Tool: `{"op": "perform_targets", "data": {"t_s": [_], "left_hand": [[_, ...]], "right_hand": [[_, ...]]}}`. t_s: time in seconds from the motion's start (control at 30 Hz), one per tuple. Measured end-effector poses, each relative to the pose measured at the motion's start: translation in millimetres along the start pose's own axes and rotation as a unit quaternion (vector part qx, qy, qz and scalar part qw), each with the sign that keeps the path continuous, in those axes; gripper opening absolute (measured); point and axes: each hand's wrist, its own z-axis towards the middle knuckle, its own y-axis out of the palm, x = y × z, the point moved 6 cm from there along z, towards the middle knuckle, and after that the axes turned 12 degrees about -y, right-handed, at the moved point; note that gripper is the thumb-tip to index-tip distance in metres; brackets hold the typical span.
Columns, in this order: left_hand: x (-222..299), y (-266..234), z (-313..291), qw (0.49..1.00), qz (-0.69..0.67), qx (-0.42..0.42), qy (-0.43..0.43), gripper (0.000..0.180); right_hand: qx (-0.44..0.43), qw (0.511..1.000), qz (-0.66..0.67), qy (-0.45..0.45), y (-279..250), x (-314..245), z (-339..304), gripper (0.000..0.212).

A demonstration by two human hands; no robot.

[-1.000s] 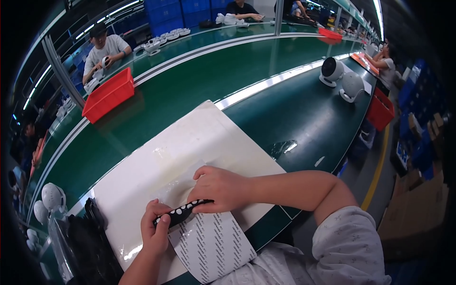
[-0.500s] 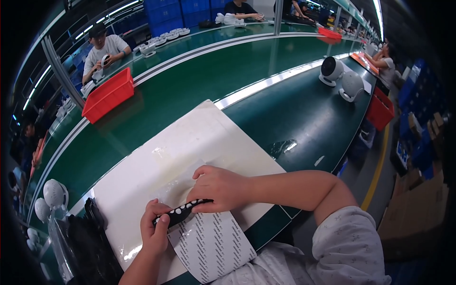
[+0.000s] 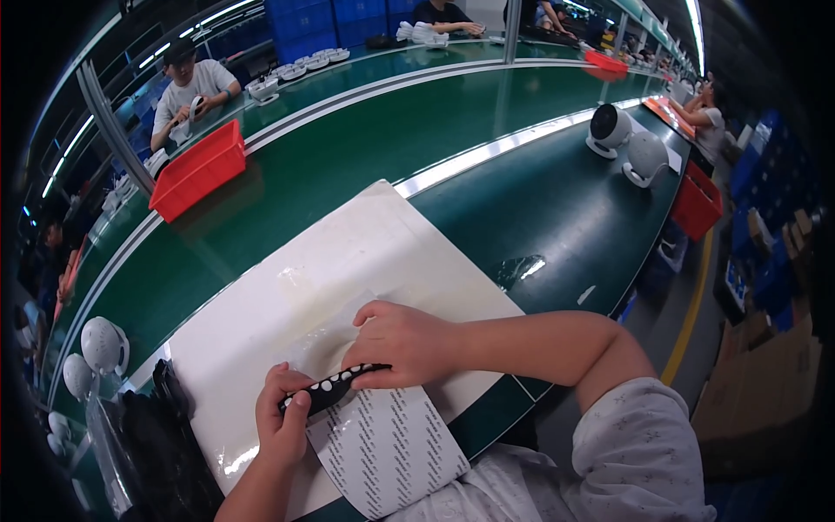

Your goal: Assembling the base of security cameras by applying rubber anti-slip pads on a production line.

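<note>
A curved black strip with a row of white round spots [image 3: 328, 393] is held between my two hands. My left hand [image 3: 283, 419] pinches its left end, thumb on the near side. My right hand [image 3: 400, 344] is closed over the right end, its fingers bent and partly hidden. Beneath the strip, a white backing sheet with rows of repeated dark print [image 3: 390, 457] hangs toward my lap, its top edge hidden behind the strip and hand. Under both hands lies a large off-white board [image 3: 252, 335]. Crumpled clear film [image 3: 323, 341] rests on it just beyond the strip.
Dark items in clear plastic [image 3: 152, 448] stand at my left, near round white devices [image 3: 104, 345]. More white devices [image 3: 645, 158] stand on the green bench [image 3: 513, 209] at right. A red bin [image 3: 200, 170] sits across the green belt, near a co-worker [image 3: 193, 96].
My hands and the strip look the same. The co-worker at far left has shifted their hands slightly around the white part they hold.
</note>
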Motion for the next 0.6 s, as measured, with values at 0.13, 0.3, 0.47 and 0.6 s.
{"op": "perform_targets", "data": {"t_s": [0.13, 0.3, 0.47, 0.6], "left_hand": [[-0.8, 0.0, -0.1, 1.000, -0.002, -0.002, -0.007, 0.010], [-0.2, 0.6, -0.6, 1.000, -0.006, 0.001, -0.005, 0.010], [-1.5, 0.2, -0.8, 1.000, -0.004, 0.002, -0.005, 0.010], [-1.6, -0.3, -0.6, 1.000, -0.002, -0.004, -0.004, 0.011]], "right_hand": [[-0.008, 1.000, 0.005, 0.005, 1.5, 1.2, 0.2, 0.018], [-0.006, 1.000, -0.003, 0.002, 1.1, 0.3, -0.1, 0.018], [-0.002, 1.000, 0.001, 0.001, 1.0, 0.1, 0.0, 0.018], [-0.005, 1.000, 0.003, 0.004, 1.5, 0.6, 0.3, 0.018]]}}
